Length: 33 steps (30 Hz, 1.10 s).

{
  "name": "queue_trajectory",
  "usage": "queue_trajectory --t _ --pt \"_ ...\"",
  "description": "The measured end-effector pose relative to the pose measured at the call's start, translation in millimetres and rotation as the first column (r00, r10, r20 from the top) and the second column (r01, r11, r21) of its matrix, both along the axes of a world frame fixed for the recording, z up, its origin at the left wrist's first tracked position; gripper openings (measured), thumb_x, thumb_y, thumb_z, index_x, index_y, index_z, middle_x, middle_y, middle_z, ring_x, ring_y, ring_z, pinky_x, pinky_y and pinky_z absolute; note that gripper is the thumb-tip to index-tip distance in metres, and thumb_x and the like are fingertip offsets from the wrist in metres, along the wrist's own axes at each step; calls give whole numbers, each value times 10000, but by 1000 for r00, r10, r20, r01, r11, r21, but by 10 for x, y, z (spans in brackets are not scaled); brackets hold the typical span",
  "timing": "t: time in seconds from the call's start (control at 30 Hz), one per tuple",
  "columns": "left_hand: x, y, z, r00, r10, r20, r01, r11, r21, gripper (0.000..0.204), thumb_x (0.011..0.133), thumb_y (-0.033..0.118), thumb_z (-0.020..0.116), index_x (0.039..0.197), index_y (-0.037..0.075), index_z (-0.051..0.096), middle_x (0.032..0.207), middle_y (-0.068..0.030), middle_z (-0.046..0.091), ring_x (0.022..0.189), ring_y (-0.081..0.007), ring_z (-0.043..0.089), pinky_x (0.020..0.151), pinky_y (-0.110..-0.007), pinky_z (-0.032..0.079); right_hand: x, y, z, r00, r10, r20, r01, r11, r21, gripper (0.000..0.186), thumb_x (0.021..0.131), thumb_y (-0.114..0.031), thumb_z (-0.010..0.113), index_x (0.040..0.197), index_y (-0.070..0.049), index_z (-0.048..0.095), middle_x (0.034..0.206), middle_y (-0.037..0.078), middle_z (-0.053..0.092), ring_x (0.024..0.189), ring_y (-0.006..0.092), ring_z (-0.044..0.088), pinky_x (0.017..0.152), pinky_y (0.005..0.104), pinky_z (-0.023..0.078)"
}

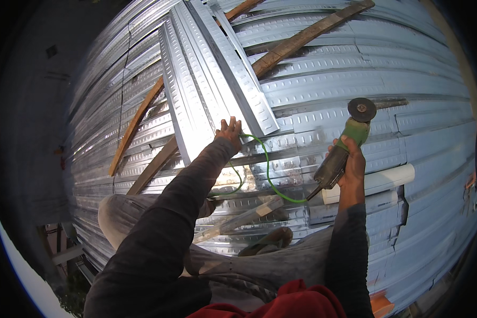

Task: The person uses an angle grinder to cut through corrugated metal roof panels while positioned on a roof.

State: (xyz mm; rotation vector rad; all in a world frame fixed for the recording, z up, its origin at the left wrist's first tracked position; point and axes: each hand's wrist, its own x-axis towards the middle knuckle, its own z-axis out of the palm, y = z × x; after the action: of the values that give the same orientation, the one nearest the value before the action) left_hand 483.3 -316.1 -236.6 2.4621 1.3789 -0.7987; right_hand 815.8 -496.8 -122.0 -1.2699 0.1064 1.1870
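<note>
In my right hand [353, 164] is a green and black angle grinder [344, 148], my fingers wrapped round its body. Its dark cutting disc [362, 109] points away from me, above the metal decking and apart from the loose sheets. My left hand [229, 132] rests with fingers spread on the near end of a loose ribbed metal sheet [196, 85]. A second, narrower metal strip [238, 79] lies along its right side. From the grinder's rear a green power cord [270, 172] loops across the decking toward my left hand.
Ribbed metal decking [323, 63] spreads all round me. Wooden planks [312, 40] lie at the far side, with another plank [135, 127] to the left. A white pipe [376, 183] lies beside my right forearm. A clear-looking strip [238, 220] lies near my legs. A thin dark cable [124, 85] runs along the left.
</note>
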Motion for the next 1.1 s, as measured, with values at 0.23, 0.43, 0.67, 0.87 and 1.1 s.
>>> queue_trajectory --t 0.23,0.43,0.67,0.87,1.1 --pt "-91 32 -114 999 2 -43 -1 1000 10 989 863 460 741 1625 70 245 1683 -223 189 1500 -534 273 1106 -572 476 -53 47 7 997 58 54 -56 998 -36 434 876 -218 742 1202 -27 529 1014 131 626 784 253 683 637 398 605" --pt "-18 60 -66 990 116 77 -110 991 -71 1068 737 298 838 1616 113 260 1716 -160 168 1541 -495 176 1162 -643 377 27 -21 -64 997 56 53 -54 998 -23 407 880 -211 735 1183 -35 527 1017 129 616 778 257 677 636 402 603" --pt "-68 2 24 991 107 75 -102 992 -72 1129 703 371 880 1615 115 267 1709 -164 179 1534 -501 193 1156 -640 384 -49 -12 -75 994 74 78 -70 996 -45 383 891 -213 722 1174 -47 523 991 119 609 774 249 663 638 408 601" --pt "-79 113 159 991 82 110 -70 991 -115 1323 618 615 907 1639 99 242 1717 -187 158 1541 -507 181 1160 -646 365 -82 76 -89 993 102 64 -102 995 -13 411 887 -224 730 1194 -45 523 1000 114 620 775 238 667 649 410 605" --pt "-169 75 53 979 147 140 -119 974 -191 1389 639 794 815 1641 39 219 1711 -258 145 1541 -562 128 1238 -581 279 -175 169 -173 990 136 32 -138 987 81 374 898 -187 731 1184 -37 544 1013 120 655 771 243 697 641 395 600"
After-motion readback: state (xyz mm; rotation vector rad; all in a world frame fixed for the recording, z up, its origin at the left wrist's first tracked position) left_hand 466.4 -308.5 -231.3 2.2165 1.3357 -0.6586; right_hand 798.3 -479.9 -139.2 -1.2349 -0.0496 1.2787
